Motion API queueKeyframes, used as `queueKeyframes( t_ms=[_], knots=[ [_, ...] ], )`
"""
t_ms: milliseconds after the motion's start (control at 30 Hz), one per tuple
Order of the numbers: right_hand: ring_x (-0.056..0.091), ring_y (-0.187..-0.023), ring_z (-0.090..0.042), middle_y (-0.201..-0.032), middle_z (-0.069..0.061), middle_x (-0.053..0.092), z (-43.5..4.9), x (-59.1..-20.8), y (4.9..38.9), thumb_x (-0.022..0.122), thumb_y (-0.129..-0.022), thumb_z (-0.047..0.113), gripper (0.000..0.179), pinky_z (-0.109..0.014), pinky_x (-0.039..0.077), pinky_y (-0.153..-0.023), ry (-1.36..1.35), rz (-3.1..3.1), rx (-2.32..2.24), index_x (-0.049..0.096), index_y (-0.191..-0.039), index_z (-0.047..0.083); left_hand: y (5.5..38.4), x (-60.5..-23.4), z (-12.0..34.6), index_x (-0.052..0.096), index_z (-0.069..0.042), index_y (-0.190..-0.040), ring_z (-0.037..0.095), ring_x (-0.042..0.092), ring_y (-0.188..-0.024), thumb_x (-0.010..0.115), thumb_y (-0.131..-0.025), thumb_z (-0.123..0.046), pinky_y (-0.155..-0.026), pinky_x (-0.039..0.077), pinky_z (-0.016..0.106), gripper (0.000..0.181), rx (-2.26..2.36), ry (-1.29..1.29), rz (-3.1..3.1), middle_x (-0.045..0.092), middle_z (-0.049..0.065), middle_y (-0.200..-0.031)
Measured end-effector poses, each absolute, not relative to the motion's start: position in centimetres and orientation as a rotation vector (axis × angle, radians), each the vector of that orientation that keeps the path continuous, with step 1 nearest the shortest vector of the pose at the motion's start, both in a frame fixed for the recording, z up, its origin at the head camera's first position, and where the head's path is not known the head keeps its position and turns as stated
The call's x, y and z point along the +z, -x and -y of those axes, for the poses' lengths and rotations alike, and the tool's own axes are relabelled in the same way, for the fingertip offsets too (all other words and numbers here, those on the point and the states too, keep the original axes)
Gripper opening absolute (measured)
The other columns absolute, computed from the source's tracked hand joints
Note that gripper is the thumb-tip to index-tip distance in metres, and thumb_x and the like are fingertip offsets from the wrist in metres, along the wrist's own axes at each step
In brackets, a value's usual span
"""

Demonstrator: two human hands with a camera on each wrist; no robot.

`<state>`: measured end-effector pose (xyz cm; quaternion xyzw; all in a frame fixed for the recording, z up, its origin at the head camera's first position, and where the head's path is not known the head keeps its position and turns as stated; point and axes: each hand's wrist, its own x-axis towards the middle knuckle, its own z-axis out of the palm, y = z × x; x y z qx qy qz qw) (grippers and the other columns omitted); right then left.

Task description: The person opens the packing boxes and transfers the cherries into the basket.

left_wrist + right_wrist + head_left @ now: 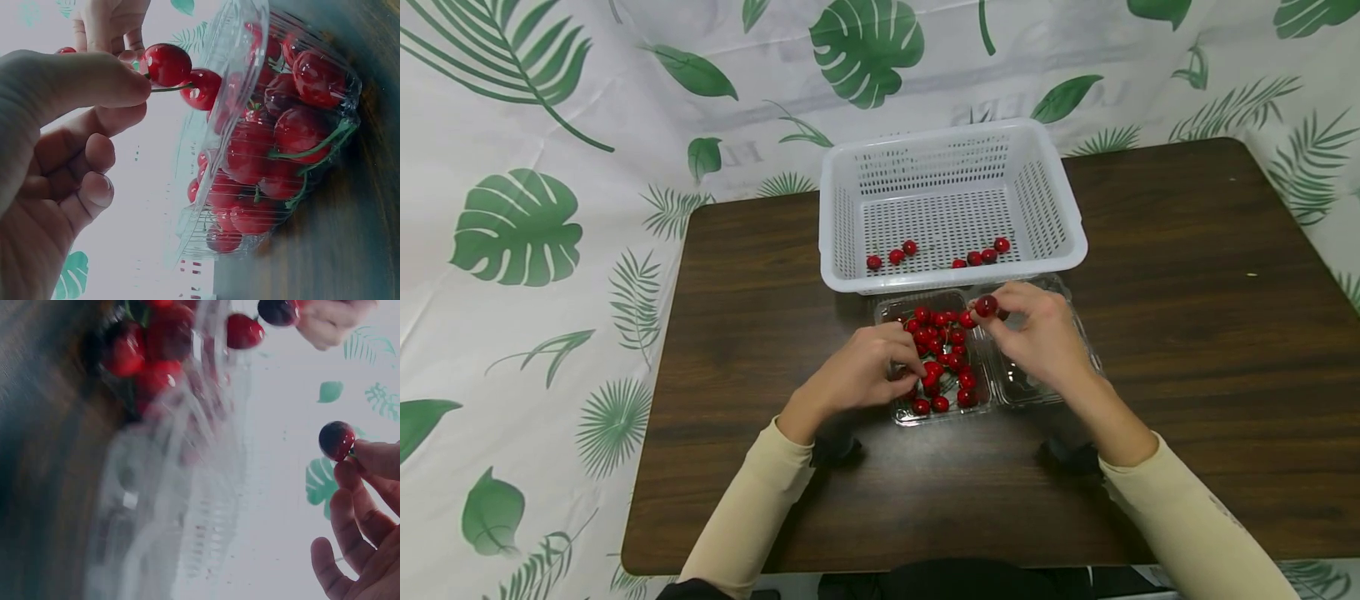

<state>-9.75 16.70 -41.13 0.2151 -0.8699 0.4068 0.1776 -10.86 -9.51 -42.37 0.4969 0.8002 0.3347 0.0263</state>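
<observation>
My right hand (1039, 335) is raised over the seam between the clear plastic clamshell box (917, 419) and its lid (1024, 392). Between its thumb and forefinger it pinches a dark red cherry (337, 440) by the stem end. Over the box's left side, my left hand (871, 363) pinches a cherry (165, 64) at the thumb tip, in the left wrist view. A second cherry (200, 89) hangs close beside that one, a green stem running from it to the fingertips. Red cherries (957, 361) with green stems fill much of the box.
Behind the box stands a white perforated basket (1063, 252), with several cherries (974, 257) on its floor along the near side. Everything stands on a dark wood table (737, 317). A leaf-printed cloth (760, 83) hangs behind.
</observation>
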Motion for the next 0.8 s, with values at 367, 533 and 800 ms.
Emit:
queueKeyframes(
  t_ms=[367,533,800],
  knots=[
    [0.058,-0.065,-0.020,-0.083,-0.009,0.071,-18.4,-39.2,12.9,0.075,-0.085,0.007,0.006,-0.025,0.037,-0.056,-0.441,2.538,0.976,0.075,-0.081,0.003,10.4,-41.8,10.0,0.075,-0.011,-0.085,0.013,0.058,-0.078,0.078,-0.079,-0.003,-0.070,0.046,0.023,0.010,1.116,-1.542,-2.498,0.066,-0.005,-0.084],
    [0.058,-0.068,-0.028,-0.092,-0.016,0.072,-18.9,-39.1,14.6,0.071,-0.088,0.011,0.014,-0.035,0.037,-0.056,-0.261,2.562,0.914,0.075,-0.087,-0.002,10.4,-41.5,10.2,0.075,-0.012,-0.085,0.011,0.058,-0.079,0.077,-0.080,-0.002,-0.071,0.046,0.022,0.011,1.145,-1.539,-2.485,0.066,-0.005,-0.085],
    [0.061,-0.080,-0.036,-0.101,-0.020,0.071,-19.2,-40.7,16.3,0.067,-0.089,0.015,0.022,-0.049,0.043,-0.071,-0.089,2.621,0.862,0.074,-0.096,-0.005,10.5,-41.3,10.6,0.074,-0.012,-0.087,0.007,0.058,-0.085,0.076,-0.081,-0.003,-0.078,0.048,0.022,0.011,1.158,-1.561,-2.504,0.067,-0.005,-0.090]
  ],
)
